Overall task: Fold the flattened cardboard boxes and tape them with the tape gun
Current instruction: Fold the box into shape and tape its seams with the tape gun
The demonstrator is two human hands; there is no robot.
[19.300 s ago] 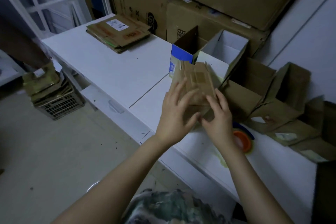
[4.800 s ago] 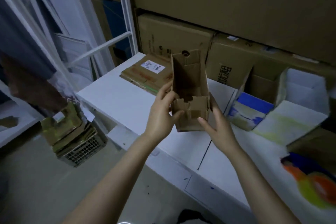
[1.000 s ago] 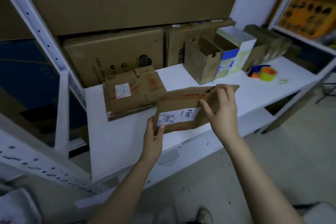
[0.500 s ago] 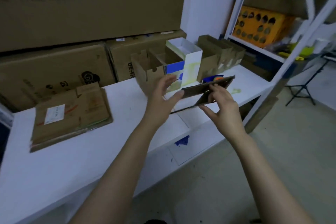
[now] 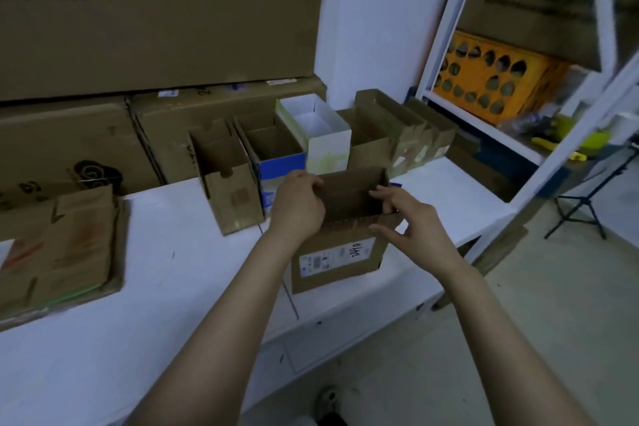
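A brown cardboard box (image 5: 340, 254) with a white shipping label stands opened into a rectangle on the white table (image 5: 193, 259). My left hand (image 5: 299, 206) grips its left top edge with the fingers curled over the rim. My right hand (image 5: 409, 218) holds the right top corner, thumb outside and fingers reaching inside. A stack of flattened cardboard boxes (image 5: 58, 245) lies at the left. The tape gun is hidden from view.
Several folded open boxes (image 5: 230, 176) stand in a row at the back, among them a white one (image 5: 320, 135). Large cartons (image 5: 145, 10) are stacked behind. A white shelf frame (image 5: 446, 31) with an orange crate (image 5: 491, 79) rises at the right; a tripod stands on the floor.
The flat box that I held in the air is now opened up and standing on the table. The view has swung right and down a little.
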